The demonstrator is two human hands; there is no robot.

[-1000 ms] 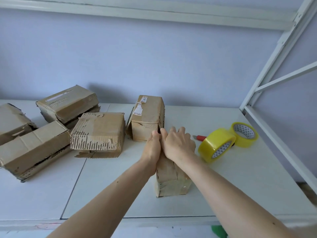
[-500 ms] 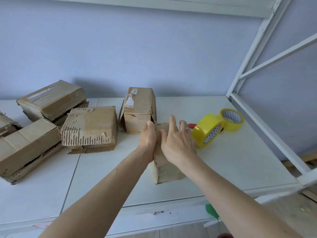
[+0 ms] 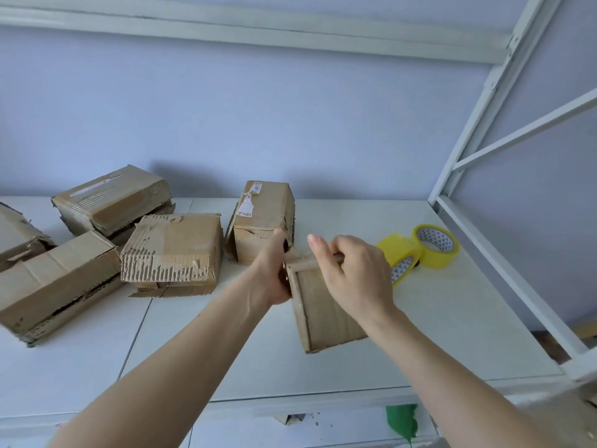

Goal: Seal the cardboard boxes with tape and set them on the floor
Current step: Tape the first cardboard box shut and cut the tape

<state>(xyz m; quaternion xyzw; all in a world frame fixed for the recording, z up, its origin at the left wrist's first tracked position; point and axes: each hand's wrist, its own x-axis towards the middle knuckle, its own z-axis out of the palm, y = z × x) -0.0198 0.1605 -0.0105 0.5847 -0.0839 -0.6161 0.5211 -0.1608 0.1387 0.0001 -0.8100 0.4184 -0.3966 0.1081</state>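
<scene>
Hands (image 3: 274, 273) (image 3: 355, 276) both grip the small cardboard box (image 3: 326, 315) on the table (image 3: 226, 350); contents hidden.

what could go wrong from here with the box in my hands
1. The small box is tilted, gripped mainly by the left hand at its top corner; the right hand has only a loose grip, so it may slip.
2. The nearer tape roll stands on edge beside the right hand; a bump could send it rolling.
</scene>
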